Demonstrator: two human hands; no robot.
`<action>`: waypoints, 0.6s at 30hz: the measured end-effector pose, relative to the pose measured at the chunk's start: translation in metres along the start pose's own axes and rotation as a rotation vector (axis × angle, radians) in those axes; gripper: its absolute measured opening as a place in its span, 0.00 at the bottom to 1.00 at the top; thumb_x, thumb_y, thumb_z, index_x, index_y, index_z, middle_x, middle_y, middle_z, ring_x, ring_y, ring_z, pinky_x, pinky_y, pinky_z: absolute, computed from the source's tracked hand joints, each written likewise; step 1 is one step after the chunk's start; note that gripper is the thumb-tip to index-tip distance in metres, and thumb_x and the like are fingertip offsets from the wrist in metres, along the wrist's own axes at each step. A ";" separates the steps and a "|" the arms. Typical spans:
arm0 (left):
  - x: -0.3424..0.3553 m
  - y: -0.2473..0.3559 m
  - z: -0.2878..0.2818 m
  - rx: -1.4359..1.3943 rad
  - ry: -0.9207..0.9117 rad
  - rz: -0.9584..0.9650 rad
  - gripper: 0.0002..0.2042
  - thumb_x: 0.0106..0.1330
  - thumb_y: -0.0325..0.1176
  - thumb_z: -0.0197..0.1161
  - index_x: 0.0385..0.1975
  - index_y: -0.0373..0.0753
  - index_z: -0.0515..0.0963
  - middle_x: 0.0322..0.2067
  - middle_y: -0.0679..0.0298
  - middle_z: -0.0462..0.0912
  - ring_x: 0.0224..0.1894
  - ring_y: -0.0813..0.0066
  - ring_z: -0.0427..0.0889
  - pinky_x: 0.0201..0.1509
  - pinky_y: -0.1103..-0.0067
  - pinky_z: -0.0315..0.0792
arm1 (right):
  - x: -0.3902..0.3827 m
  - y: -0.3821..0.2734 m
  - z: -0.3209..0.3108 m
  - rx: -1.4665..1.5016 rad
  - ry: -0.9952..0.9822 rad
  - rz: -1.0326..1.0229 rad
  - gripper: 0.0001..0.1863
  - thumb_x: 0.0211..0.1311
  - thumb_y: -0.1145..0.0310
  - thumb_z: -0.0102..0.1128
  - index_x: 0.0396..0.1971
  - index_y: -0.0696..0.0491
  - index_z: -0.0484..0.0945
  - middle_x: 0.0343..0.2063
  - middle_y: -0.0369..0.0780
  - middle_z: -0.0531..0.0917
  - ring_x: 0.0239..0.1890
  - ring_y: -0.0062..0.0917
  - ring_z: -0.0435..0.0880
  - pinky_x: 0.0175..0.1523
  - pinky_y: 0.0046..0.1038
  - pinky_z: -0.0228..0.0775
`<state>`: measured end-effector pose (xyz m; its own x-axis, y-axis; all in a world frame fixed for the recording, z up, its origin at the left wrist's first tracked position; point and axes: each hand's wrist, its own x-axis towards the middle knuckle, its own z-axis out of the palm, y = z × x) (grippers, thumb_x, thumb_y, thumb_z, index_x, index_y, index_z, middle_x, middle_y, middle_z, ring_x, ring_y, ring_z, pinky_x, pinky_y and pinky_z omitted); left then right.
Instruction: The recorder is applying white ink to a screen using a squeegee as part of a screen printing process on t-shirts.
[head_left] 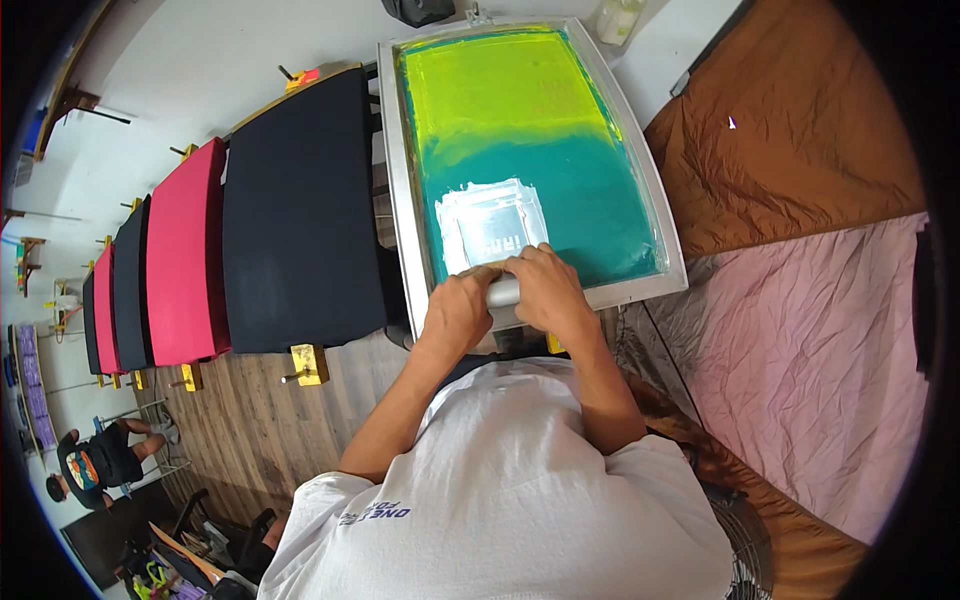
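A screen-printing frame [398,190] with a pale metal rim lies in front of me. Its mesh is yellow-green at the far end and teal [595,205] nearer. Toward the near left, white ink [458,215] surrounds a pale design window. At the near end, my left hand [457,310] and my right hand [552,290] are closed side by side on a squeegee [504,292]. Its pale rounded handle shows between them, tilted over the near edge of the mesh. The hands hide most of the squeegee, and its blade cannot be made out.
Left of the frame runs a row of boards with black cloth [300,220] and pink cloth [187,260]. Yellow clamps [310,365] stick out from their ends. Brown sheeting [800,130] and pink sheeting [800,370] hang at right. Another person [100,462] is far left.
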<state>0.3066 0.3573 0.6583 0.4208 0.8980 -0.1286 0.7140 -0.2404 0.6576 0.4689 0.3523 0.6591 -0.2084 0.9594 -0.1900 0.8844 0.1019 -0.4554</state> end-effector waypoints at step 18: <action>0.024 -0.019 0.016 -0.027 0.186 0.073 0.29 0.42 0.10 0.53 0.50 0.33 0.78 0.51 0.48 0.80 0.57 0.49 0.77 0.61 0.66 0.72 | 0.027 0.020 0.012 0.016 0.184 -0.167 0.17 0.46 0.82 0.58 0.40 0.58 0.79 0.39 0.45 0.76 0.49 0.41 0.75 0.47 0.39 0.75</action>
<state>0.3116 0.3775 0.6309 0.3584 0.9317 0.0583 0.6692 -0.3000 0.6798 0.4756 0.3766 0.6343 -0.2704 0.9615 0.0496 0.8369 0.2602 -0.4815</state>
